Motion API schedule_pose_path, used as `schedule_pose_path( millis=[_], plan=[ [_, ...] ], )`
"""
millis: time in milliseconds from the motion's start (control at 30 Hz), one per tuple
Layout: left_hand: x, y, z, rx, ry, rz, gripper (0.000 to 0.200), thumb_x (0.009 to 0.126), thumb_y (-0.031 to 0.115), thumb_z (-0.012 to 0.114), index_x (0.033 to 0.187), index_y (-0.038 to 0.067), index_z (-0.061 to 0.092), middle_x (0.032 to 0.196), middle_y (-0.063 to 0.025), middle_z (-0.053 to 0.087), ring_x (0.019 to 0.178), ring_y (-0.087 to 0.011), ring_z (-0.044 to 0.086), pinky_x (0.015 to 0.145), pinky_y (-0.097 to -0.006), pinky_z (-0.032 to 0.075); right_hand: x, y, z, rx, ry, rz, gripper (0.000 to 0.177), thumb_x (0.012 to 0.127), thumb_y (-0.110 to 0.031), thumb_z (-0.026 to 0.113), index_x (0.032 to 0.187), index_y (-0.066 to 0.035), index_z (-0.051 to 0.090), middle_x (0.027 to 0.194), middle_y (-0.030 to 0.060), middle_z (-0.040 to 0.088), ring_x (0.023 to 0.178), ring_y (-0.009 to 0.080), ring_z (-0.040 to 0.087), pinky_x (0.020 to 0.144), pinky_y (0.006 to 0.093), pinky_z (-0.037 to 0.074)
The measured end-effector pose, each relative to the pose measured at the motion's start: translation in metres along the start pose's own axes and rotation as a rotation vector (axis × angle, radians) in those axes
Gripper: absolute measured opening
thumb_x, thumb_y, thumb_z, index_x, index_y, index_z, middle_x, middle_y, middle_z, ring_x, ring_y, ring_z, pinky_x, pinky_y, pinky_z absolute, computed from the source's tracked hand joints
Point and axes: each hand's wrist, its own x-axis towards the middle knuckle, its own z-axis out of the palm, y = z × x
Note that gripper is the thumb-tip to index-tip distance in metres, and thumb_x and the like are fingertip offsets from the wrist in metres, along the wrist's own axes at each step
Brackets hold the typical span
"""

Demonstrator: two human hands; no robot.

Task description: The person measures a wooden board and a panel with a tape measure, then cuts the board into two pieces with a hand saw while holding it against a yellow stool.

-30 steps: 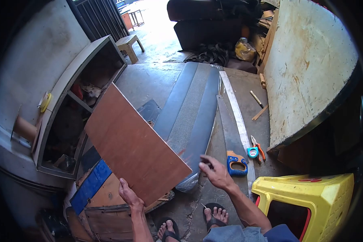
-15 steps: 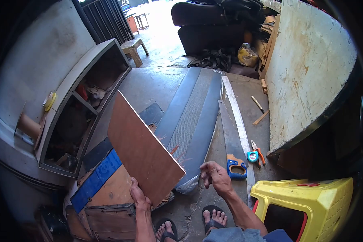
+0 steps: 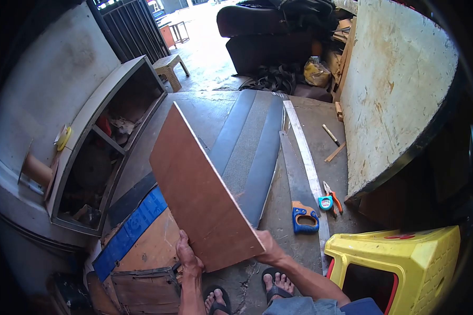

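A reddish-brown plywood board [image 3: 202, 194] stands tilted in front of me, its pale cut edge facing right. My left hand [image 3: 188, 253] grips it at the lower left, thumb lying on the near face. At the lower right corner, my right hand [image 3: 269, 248] is against or just behind the edge; its fingers are hidden by the board. To the right, a hand saw [image 3: 304, 218] with a blue and orange handle lies on the floor beside a long metal straightedge [image 3: 306, 152]. Under the board's left side is a worn wooden panel [image 3: 152, 241] with a blue strip.
A grey padded seat cushion [image 3: 247, 142] lies behind the board. Pliers [image 3: 333, 198], a teal tape measure [image 3: 326, 203] and a marker-like stick [image 3: 330, 134] rest at right. A yellow plastic stool [image 3: 420, 262] lies near my right arm. An open-fronted cabinet [image 3: 97, 173] stands left.
My right hand has moved left and down to the board's lower right corner, its fingers passing behind it. The board has turned and shifted right; splinters along its edge show less.
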Motion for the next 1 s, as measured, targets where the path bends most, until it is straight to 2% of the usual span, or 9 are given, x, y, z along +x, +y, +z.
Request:
schedule_pose_path(
  millis=[67, 100, 233, 300, 367, 600, 667, 867, 1000],
  plan=[
    [0.007, -0.008, -0.001, -0.179, -0.025, -0.108, 0.05, 0.108, 0.038, 0.038, 0.138, 0.0, 0.051, 0.132, -0.0138, 0.061, 0.119, -0.0287, 0.06, 0.103, -0.0446, 0.049, -0.035, 0.039, 0.032, -0.266, -0.219, 0.205, 0.023, 0.094, -0.025, 0.065, 0.099, -0.003, 0.062, 0.067, 0.0281, 0.06, 0.07, 0.0473, 0.066, 0.061, 0.0522, 0.052],
    [0.007, -0.003, 0.003, -0.18, -0.032, -0.102, 0.05, 0.108, 0.038, 0.038, 0.138, 0.0, 0.051, 0.132, -0.0138, 0.061, 0.119, -0.0287, 0.06, 0.103, -0.0446, 0.049, -0.055, 0.067, 0.044, -0.445, -0.461, 0.322, 0.029, 0.093, -0.031, 0.067, 0.104, -0.005, 0.063, 0.077, 0.0283, 0.065, 0.079, 0.0449, 0.069, 0.067, 0.0522, 0.054],
    [0.001, 0.009, 0.002, -0.146, 0.052, -0.021, 0.049, 0.108, 0.038, 0.039, 0.137, 0.001, 0.052, 0.132, -0.0135, 0.061, 0.117, -0.0287, 0.061, 0.102, -0.0441, 0.05, -0.039, 0.029, -0.004, -0.691, -0.51, 0.479, 0.057, 0.095, -0.038, 0.065, 0.138, -0.003, 0.05, 0.115, 0.0278, 0.064, 0.11, 0.0439, 0.064, 0.089, 0.0485, 0.055],
    [0.002, 0.006, 0.0, -0.062, 0.04, 0.035, 0.049, 0.108, 0.039, 0.039, 0.136, 0.0, 0.052, 0.13, -0.0141, 0.062, 0.116, -0.0285, 0.062, 0.101, -0.0435, 0.05, 0.001, 0.017, -0.032, -0.294, -0.061, 0.305, 0.063, 0.096, -0.042, 0.064, 0.143, -0.003, 0.047, 0.112, 0.0233, 0.066, 0.106, 0.035, 0.067, 0.087, 0.0417, 0.056],
    [-0.002, -0.002, 0.0, 0.062, 0.043, 0.111, 0.049, 0.107, 0.038, 0.042, 0.132, -0.002, 0.055, 0.125, -0.0149, 0.064, 0.111, -0.027, 0.064, 0.098, -0.0409, 0.051, 0.042, -0.045, -0.062, 0.543, 0.074, 0.604, 0.055, 0.1, -0.044, 0.059, 0.138, -0.004, 0.054, 0.107, 0.0132, 0.068, 0.096, 0.0183, 0.067, 0.079, 0.031, 0.055],
    [-0.012, -0.008, 0.011, 0.104, -0.022, 0.042, 0.047, 0.106, 0.037, 0.045, 0.128, -0.003, 0.057, 0.123, -0.0143, 0.066, 0.11, -0.0248, 0.065, 0.095, -0.0384, 0.052, 0.037, -0.003, -0.033, 0.632, 0.129, 0.427, 0.032, 0.105, -0.032, 0.055, 0.109, -0.002, 0.066, 0.091, -0.0005, 0.068, 0.082, 0.0035, 0.059, 0.07, 0.0215, 0.048],
    [-0.016, -0.006, 0.015, 0.047, -0.072, 0.005, 0.047, 0.106, 0.036, 0.045, 0.127, -0.003, 0.058, 0.123, -0.0144, 0.066, 0.108, -0.0245, 0.065, 0.095, -0.0381, 0.052, -0.004, 0.039, -0.014, 0.318, -0.004, 0.252, 0.031, 0.097, -0.023, 0.061, 0.114, 0.002, 0.066, 0.096, 0.0125, 0.071, 0.087, 0.0188, 0.067, 0.079, 0.0343, 0.054],
    [-0.014, 0.0, 0.014, 0.053, -0.061, 0.068, 0.045, 0.107, 0.035, 0.045, 0.125, -0.003, 0.06, 0.12, -0.013, 0.067, 0.105, -0.0226, 0.066, 0.096, -0.0367, 0.051, -0.01, 0.061, -0.029, -0.29, -0.295, 0.264, 0.037, 0.096, -0.027, 0.06, 0.126, -0.005, 0.064, 0.114, 0.0238, 0.068, 0.106, 0.0342, 0.068, 0.089, 0.0408, 0.052],
    [-0.004, -0.009, -0.005, 0.166, -0.116, 0.12, 0.04, 0.106, 0.033, 0.048, 0.119, -0.002, 0.063, 0.114, -0.0106, 0.069, 0.101, -0.0186, 0.066, 0.092, -0.0334, 0.051, 0.069, -0.009, -0.074, 0.779, 0.179, 0.475, 0.061, 0.105, -0.048, 0.046, 0.144, -0.002, 0.044, 0.123, 0.011, 0.055, 0.095, 0.012, 0.057, 0.075, 0.0282, 0.049]
  ],
)
